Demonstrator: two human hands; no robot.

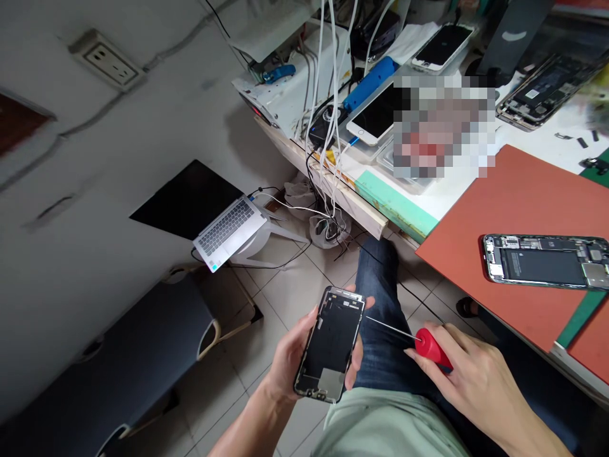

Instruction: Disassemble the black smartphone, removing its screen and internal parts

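Note:
In my left hand (289,355) is a detached phone screen (332,343), its black inner side facing up, with my fingers wrapped round both long edges. My right hand (471,374) is closed on the red handle of a screwdriver (431,347). Its thin metal shaft points left, and the tip ends close to the screen's upper right edge; whether it touches cannot be told. To the right, an opened phone body (547,261) lies on the orange-red mat (504,197), showing its battery and boards.
The workbench holds a white phone (375,114), another phone (442,47) and an opened phone frame (537,92). White cables (333,76) hang over the bench edge. A laptop (231,228) rests on a stool at left, above a folding cot (143,343). A wall socket (108,60) is behind.

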